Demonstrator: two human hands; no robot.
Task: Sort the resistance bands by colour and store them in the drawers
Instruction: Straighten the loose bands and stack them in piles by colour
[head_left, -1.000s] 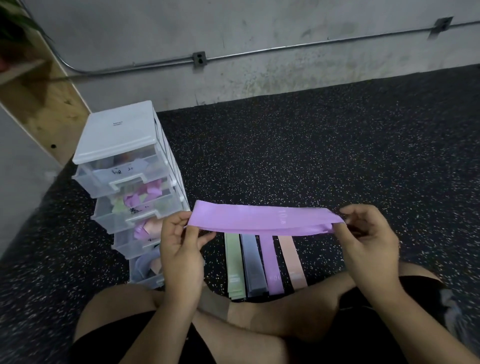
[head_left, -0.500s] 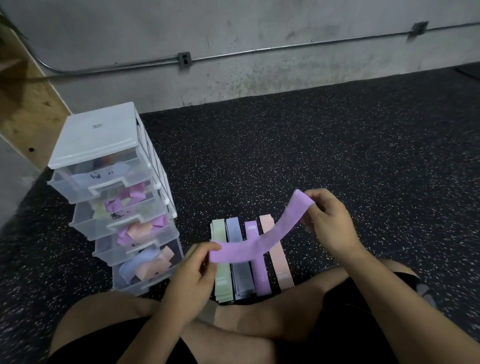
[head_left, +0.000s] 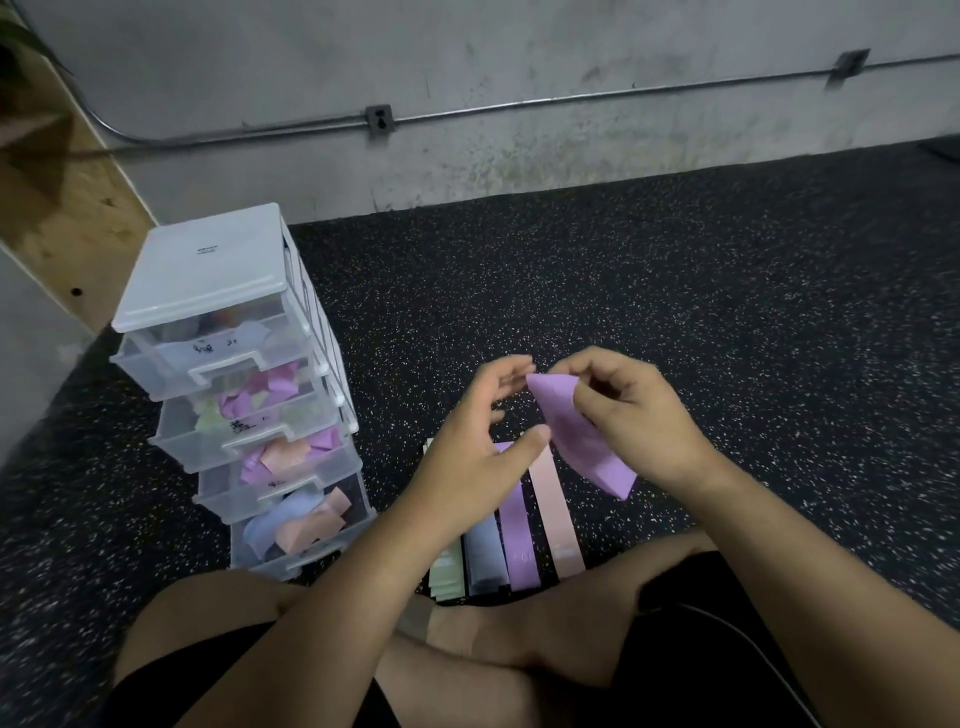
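A purple resistance band (head_left: 576, 436), folded over, hangs from my right hand (head_left: 634, 415), which pinches its top end. My left hand (head_left: 478, 441) is just left of the band with fingers spread and its fingertips near the fold; it grips nothing. On the floor below lie flat bands side by side: green (head_left: 444, 569), grey-blue (head_left: 483, 556), purple (head_left: 517, 540) and peach (head_left: 553, 509). A clear plastic drawer tower (head_left: 218, 270) stands at left; its drawers are pulled partly out and hold folded bands of mixed colours.
I sit cross-legged on black speckled rubber flooring (head_left: 675, 312), my knees at the bottom of the view. A concrete wall (head_left: 467, 62) with a metal conduit runs behind. A plywood panel (head_left: 57, 208) leans at the far left, beside the tower.
The purple band was stretched out flat between both hands; the hands came together and it is now folded. My left hand has let go of its end.
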